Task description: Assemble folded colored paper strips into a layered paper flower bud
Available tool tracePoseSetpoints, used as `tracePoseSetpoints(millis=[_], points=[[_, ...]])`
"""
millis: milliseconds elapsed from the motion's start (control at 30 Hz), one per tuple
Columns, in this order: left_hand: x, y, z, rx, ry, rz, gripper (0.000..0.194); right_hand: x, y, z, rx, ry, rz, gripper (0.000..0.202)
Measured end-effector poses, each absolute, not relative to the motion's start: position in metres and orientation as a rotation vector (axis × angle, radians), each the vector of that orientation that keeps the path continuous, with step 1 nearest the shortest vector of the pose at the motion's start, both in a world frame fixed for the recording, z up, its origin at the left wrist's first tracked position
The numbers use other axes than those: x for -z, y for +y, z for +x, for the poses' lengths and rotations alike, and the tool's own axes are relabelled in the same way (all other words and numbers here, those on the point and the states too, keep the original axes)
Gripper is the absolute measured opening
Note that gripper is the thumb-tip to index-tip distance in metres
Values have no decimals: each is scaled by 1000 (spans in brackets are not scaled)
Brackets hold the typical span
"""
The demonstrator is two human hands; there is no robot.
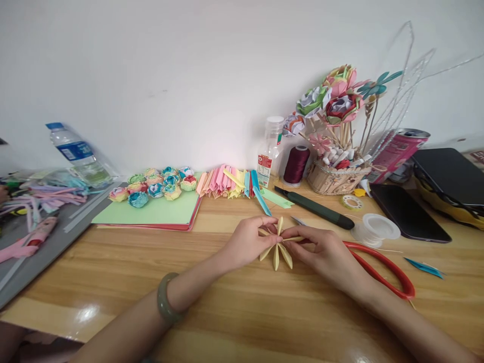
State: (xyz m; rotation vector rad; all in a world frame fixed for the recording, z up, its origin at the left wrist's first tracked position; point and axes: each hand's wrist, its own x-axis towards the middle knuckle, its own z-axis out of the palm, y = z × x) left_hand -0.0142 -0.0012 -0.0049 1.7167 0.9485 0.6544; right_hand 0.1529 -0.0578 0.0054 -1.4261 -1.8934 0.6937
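A pale yellow folded-paper flower [276,256] with several narrow petals is held just over the wooden table, petals spread outward. My left hand [252,242] pinches it near its centre, thumb and fingers closed. From the other side, my right hand [321,251] grips one of its petals between thumb and fingers. Part of the flower is hidden behind the fingers. Red-handled scissors [393,272] lie by my right forearm, their blades mostly covered by the hand. Beyond the hands are a dark green craft knife [317,209] and a blue paper strip [260,194].
Finished paper flowers [156,190] sit on green paper [151,214], beside a row of folded paper pieces [223,182]. Along the wall stand a bottle [270,151], a thread spool [296,165] and a flower basket [333,179]. A phone [410,212] and white spool [374,229] lie right.
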Motion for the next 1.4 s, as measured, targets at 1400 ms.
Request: tracePoseSetpoints(millis=[1400], points=[[4,-27,-6,-1460,613,2023,24,-9,-78,139,137,-1804,-1108,18]])
